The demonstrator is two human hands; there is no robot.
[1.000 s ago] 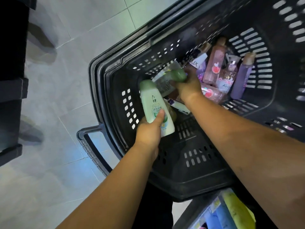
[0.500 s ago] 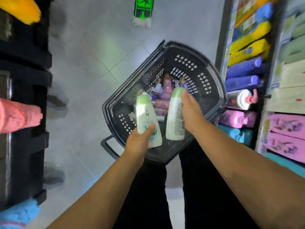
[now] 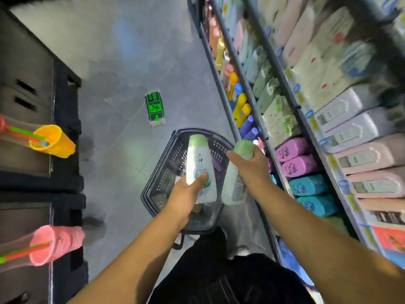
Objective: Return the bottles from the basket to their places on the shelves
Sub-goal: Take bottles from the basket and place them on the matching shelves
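Black basket (image 3: 162, 178) beneath bottles (image 3: 198, 159), shelves (image 3: 296, 106) right

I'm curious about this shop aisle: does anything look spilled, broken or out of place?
Nothing is visibly spilled or broken. One oddity: the green exit sticker on the floor looks whitish and frayed at its near end, as if worn. The basket stands level on the floor beside the shelves.

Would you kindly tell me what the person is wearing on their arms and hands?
Nothing shows on them: the left hand and right hand have no gloves, and I see no rings, watch or bracelet. The left forearm and right forearm are bare up to the frame's edge, so no sleeves appear.
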